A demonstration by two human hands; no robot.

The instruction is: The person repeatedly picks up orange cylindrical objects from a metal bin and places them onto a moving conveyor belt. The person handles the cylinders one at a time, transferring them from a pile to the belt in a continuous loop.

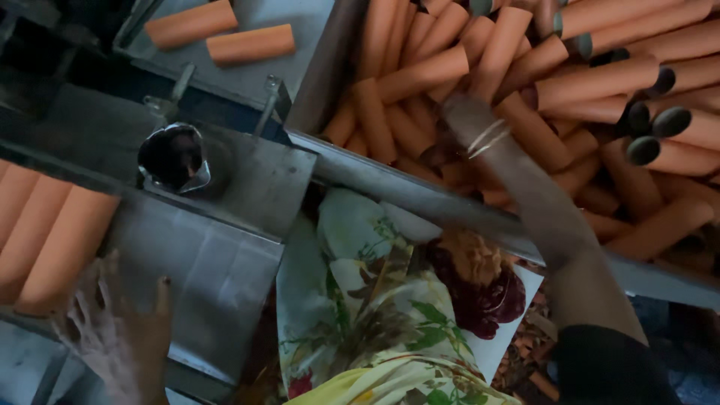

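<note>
Hands apart: right hand (457, 112) among binned orange tubes (420, 75), left hand (120, 330) beside tray edge (217, 225).

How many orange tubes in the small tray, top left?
2. One orange tube lies at the tray's upper left, the other just below and to its right, side by side. The frame edge cuts the tray, so more may be hidden.

orange tubes (45, 232) | three, side by side, lying flat | left tray, beside left hand (112, 337)
</note>
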